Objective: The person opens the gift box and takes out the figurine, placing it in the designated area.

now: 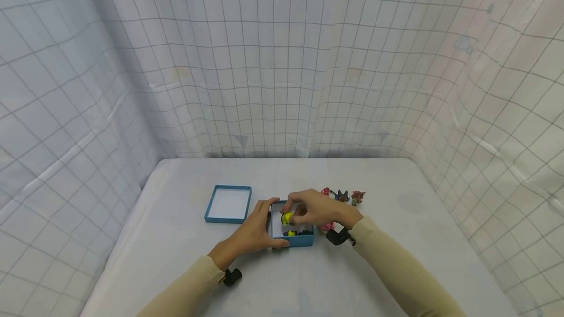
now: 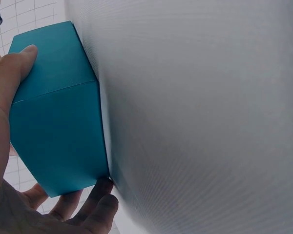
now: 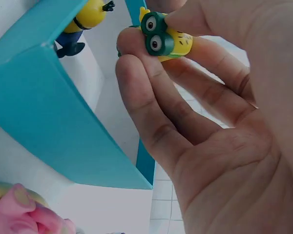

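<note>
An uncovered blue box (image 1: 301,241) with a white inside stands on the table. My left hand (image 1: 248,233) grips its left end, the thumb on the near wall and the fingers at the left and far side. Over the box, my right hand (image 1: 320,208) pinches a yellow Minion figurine (image 3: 173,41) with green goggles between thumb and fingers. Another yellow Minion figurine (image 3: 90,13) with dark blue clothes and black feet lies inside the box along the near wall. Dark pieces beside it are too small to tell in the head view.
A shallow blue-rimmed lid (image 1: 225,219) lies with its white inside up, left of the box. Right of the box are a pink figurine (image 1: 328,226), a dark grey eared figurine (image 1: 342,195), and a reddish-brown figurine (image 1: 357,197). A grid-patterned white curtain (image 1: 273,87) surrounds the table.
</note>
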Motion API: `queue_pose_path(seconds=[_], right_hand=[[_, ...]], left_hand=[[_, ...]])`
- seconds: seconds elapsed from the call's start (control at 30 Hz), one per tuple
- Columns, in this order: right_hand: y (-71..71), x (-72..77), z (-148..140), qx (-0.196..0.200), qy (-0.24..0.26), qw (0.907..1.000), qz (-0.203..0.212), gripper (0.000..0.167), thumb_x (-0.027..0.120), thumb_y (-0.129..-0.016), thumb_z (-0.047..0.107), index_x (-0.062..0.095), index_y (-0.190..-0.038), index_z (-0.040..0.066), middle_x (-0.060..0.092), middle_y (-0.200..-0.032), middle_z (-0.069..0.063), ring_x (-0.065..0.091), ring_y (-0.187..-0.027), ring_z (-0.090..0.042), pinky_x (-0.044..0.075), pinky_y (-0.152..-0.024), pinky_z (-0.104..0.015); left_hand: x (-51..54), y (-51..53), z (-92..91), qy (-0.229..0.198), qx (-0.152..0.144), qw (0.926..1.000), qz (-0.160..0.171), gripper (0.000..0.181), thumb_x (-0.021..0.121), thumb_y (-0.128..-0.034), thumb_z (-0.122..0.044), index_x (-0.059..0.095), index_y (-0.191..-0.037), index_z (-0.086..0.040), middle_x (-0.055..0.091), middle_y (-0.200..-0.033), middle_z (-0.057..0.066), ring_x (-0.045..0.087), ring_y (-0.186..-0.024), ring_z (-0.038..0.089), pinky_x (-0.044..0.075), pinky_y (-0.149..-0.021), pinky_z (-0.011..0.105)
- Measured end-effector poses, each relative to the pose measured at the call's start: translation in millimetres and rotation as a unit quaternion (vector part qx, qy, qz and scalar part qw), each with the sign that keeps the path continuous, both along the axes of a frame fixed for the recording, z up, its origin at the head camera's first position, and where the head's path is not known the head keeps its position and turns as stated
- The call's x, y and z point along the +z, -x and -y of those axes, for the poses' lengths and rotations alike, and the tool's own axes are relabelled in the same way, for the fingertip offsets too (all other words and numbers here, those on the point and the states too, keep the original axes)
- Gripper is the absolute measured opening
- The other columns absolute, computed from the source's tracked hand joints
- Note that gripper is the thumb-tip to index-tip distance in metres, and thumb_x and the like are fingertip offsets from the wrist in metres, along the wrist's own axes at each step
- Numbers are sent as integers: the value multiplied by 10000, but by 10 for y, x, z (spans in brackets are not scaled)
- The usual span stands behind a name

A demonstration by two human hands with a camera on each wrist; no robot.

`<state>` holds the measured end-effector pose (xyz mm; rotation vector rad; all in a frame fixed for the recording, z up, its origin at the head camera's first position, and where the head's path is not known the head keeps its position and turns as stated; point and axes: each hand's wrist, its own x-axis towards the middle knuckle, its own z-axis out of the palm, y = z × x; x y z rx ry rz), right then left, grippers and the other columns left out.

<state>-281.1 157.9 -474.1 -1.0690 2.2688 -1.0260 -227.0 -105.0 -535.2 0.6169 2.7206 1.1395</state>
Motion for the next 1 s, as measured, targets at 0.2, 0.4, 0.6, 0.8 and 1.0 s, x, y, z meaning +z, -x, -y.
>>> queue_pose_path(seconds=[0.2,0.4,0.6,0.8,1.0], right_hand=[[-40,-34,-79,-70,381,9992,37,174,761,-1098,87,783,-1260,146,808,-1423,-85,856,-1070,-88,679,-974,-262],[-70,-39,-169,-62,643,9979,-49,153,753,-1103,85,785,-1240,146,829,-1414,-88,868,-1082,-125,692,-981,-298],[-96,-31,-258,-134,761,9970,-33,241,770,-1113,119,826,-1340,172,828,-1393,-42,859,-1139,-131,684,-1001,-306],[-125,-13,-318,-186,847,9961,-135,247,780,-1124,141,847,-1361,158,851,-1366,-61,857,-1186,-170,677,-1041,-313],[-162,5,-374,-256,848,9960,-155,305,833,-1087,139,830,-1392,156,830,-1410,-82,860,-1204,-210,677,-1078,-339]], left_hand=[[-10,-5,0,11,6,10000,6,1283,1073,-829,-516,333,-1805,-132,473,-1700,231,618,-1337,309,578,-1129,553],[-17,0,-3,50,15,10000,58,1275,1064,-838,-529,328,-1808,-149,466,-1713,231,613,-1351,319,574,-1137,556],[-15,-6,-8,46,49,10000,58,1272,1063,-841,-527,330,-1810,-152,461,-1721,238,606,-1430,352,562,-1195,592],[-17,-1,-9,72,79,9999,5,1277,1065,-835,-538,332,-1809,-156,463,-1724,231,611,-1421,346,569,-1191,585],[-20,-1,-7,80,88,9999,32,1283,1070,-830,-530,331,-1810,-156,460,-1728,223,598,-1474,362,552,-1233,616]])
